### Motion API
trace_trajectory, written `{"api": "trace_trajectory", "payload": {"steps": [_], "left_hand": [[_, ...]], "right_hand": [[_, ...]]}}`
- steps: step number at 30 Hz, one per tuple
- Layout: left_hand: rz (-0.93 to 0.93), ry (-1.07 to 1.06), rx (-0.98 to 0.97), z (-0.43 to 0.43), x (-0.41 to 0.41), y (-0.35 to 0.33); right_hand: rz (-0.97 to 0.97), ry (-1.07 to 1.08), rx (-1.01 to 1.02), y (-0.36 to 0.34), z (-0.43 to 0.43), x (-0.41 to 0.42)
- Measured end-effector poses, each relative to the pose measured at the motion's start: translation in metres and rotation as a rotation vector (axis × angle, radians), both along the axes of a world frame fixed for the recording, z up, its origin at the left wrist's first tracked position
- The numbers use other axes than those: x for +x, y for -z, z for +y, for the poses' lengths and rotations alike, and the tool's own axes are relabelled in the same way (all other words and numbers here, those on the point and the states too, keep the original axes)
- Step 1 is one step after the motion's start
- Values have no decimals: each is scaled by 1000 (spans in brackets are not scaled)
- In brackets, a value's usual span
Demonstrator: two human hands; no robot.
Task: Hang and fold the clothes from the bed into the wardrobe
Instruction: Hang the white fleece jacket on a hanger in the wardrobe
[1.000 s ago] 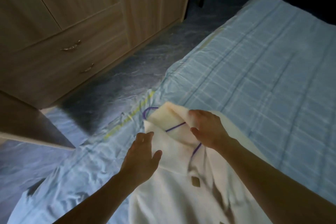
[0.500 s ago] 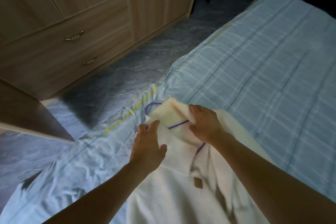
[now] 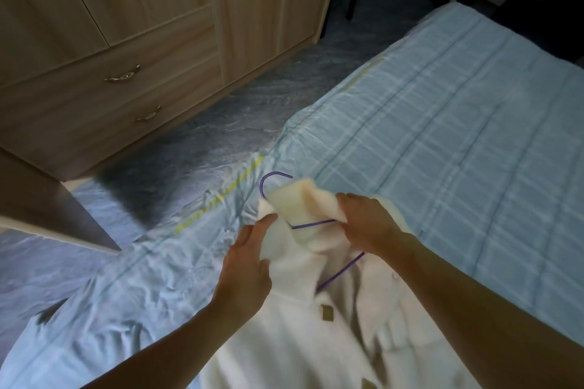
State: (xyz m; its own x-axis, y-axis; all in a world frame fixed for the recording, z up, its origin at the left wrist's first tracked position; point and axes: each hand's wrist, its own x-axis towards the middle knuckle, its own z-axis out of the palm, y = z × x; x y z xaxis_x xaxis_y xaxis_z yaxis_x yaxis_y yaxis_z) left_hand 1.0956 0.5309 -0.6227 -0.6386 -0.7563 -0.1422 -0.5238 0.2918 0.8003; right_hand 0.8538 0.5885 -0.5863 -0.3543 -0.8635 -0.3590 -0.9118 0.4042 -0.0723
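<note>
The cream jacket [image 3: 300,309] is spread on the bed [image 3: 442,136], its collar gripped by the curled fingers of the right hand [image 3: 368,224] and pinched by the left hand [image 3: 249,262]. A purple hanger [image 3: 316,223] is seen between the fingers, partly threaded. Hanging in the wardrobe [image 3: 126,41] is judged not yet done.

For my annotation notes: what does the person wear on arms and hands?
Both the left hand and the right hand are bare: no gloves, rings or watch visible. Both forearms are bare too; no sleeve comes into view.
</note>
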Motion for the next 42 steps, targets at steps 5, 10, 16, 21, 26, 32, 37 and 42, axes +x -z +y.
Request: {"api": "trace_trajectory", "payload": {"steps": [5,10,16,21,26,32,37,42], "left_hand": [[120,64,-89,5,-6,-36],[169,113,-256,-1,-19,-88],[187,191,-431,2,-21,-150],[241,228,-506,3,-14,-204],[275,252,-526,5,-2,-265],[380,272,-703,4,14,-369],[508,185,-776,7,34,-464],[551,180,-963,10,48,-557]], "right_hand": [[-16,40,-89,-44,28,-4],[-157,85,-64,-93,46,-7],[-182,88,-120,-147,66,-8],[-243,119,-247,-194,85,-4],[-224,104,-398,-243,107,15],[-89,126,-742,-338,126,43],[17,107,-928,-430,142,71],[104,99,-1031,-515,166,100]]}}
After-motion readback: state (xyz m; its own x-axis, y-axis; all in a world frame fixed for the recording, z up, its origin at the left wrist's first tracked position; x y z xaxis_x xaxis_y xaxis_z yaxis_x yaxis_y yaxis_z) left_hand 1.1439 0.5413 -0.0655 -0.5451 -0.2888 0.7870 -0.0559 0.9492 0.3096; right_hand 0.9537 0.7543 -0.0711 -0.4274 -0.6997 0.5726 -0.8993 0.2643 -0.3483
